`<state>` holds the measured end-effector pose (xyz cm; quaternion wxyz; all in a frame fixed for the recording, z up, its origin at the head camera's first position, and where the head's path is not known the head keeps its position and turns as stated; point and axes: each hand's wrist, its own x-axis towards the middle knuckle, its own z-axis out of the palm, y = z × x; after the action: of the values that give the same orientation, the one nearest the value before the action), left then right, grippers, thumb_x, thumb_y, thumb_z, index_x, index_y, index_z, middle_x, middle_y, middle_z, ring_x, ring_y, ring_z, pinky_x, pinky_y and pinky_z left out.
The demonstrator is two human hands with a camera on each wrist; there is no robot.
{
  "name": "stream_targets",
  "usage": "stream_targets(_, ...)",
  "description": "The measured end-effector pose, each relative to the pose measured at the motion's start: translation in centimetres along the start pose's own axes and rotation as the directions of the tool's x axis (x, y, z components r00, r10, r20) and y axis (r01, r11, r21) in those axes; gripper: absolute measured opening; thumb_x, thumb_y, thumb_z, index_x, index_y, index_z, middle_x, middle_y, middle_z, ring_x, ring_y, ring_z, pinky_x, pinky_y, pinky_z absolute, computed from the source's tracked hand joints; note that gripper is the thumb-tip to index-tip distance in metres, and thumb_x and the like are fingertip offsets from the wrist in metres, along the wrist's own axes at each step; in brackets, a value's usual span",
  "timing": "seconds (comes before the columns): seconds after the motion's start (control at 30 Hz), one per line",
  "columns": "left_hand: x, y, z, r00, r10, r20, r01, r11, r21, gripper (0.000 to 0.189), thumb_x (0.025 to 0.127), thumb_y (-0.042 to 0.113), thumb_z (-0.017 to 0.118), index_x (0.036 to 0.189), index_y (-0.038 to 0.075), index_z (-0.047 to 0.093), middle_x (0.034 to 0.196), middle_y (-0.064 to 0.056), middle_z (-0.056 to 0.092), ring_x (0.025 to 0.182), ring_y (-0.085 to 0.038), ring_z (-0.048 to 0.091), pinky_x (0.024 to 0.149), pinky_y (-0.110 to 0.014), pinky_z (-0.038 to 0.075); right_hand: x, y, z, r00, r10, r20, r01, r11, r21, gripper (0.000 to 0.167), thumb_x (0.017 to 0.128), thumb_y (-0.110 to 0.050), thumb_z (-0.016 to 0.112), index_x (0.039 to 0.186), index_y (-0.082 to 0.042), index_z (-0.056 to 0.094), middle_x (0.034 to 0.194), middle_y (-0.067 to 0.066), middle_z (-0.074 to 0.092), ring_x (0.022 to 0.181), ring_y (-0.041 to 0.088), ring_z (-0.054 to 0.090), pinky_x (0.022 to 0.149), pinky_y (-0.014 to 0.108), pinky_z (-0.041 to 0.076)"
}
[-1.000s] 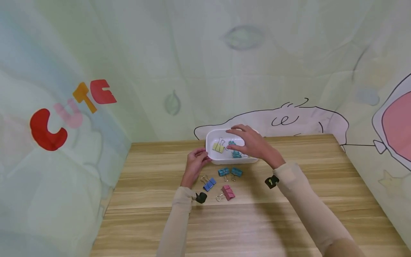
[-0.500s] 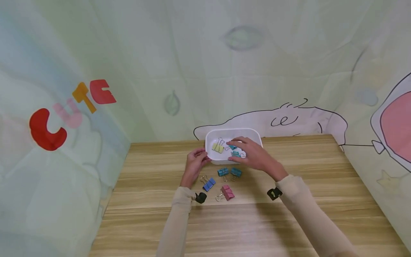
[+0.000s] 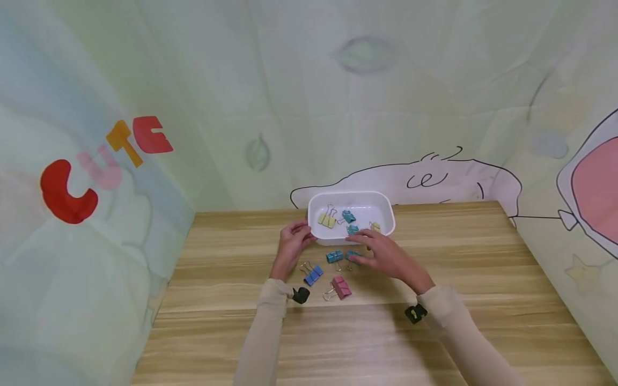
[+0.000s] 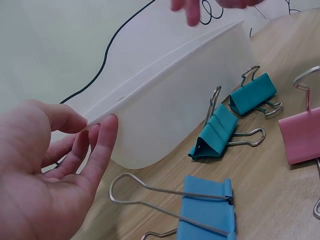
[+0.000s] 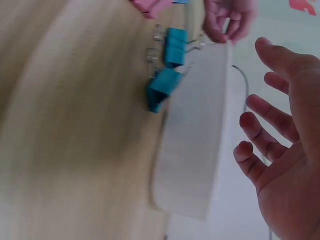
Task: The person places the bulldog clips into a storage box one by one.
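Left hand pinches the rim of a white plastic tub; right hand hangs in the air with nothing in it.
Thumb and fingertips of the left hand close together on the tub's near left corner, while the right hand's fingers are spread and gently bent above its near side, apart from the binder clips in the right wrist view. The tub sits at the back of the wooden counter, with a large yellow clip, two teal clips and a small yellow clip inside. Before it lie a left teal binder clip, a right teal binder clip, a blue binder clip and a pink binder clip.
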<state>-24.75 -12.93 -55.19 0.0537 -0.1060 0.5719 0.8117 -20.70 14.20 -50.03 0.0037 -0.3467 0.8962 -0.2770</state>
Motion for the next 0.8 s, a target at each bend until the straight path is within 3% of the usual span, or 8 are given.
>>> stream_targets(0.27, -0.1, 0.1, 0.0, 1.0, 0.004, -0.005, -0.004, 1.0, 0.0, 0.038, 0.103, -0.004, 0.056, 0.138, -0.016, 0.048, 0.134, -0.035, 0.05, 0.108, -0.037, 0.064, 0.086, -0.027, 0.064, -0.8, 1.8, 2.3, 0.999, 0.013, 0.035, -0.014, 0.999, 0.041, 0.047, 0.095, -0.022, 0.079, 0.136, -0.004, 0.066, 0.139, 0.012, 0.064, 0.131, 0.034, 0.057, 0.112, 0.053, 0.049)
stream_targets(0.53, -0.1, 0.0, 0.1, 1.0, 0.009, -0.007, -0.009, 1.0, 0.0, 0.037, 0.103, -0.005, 0.056, 0.138, -0.017, 0.048, 0.133, -0.036, 0.05, 0.106, -0.035, 0.065, 0.085, -0.027, 0.064, -1.1, 3.1, 3.7, 1.0, 0.028, 0.001, -0.028, 0.999, 0.047, 0.045, 0.092, -0.02, 0.081, 0.131, 0.0, 0.068, 0.134, 0.017, 0.065, 0.127, 0.037, 0.058, 0.112, 0.056, 0.048)
stream_targets(0.8, -0.2, 0.0, 0.0, 1.0, 0.01, -0.005, -0.01, 1.0, 0.004, 0.038, 0.104, -0.004, 0.056, 0.138, -0.016, 0.048, 0.134, -0.035, 0.05, 0.107, -0.036, 0.065, 0.087, -0.028, 0.064, -1.3, 4.1, 5.4, 0.998, 0.05, -0.04, -0.051, 0.999, -0.01, 0.033, 0.094, -0.018, 0.078, 0.124, -0.004, 0.073, 0.124, 0.012, 0.07, 0.114, 0.031, 0.064, 0.102, 0.052, 0.056)
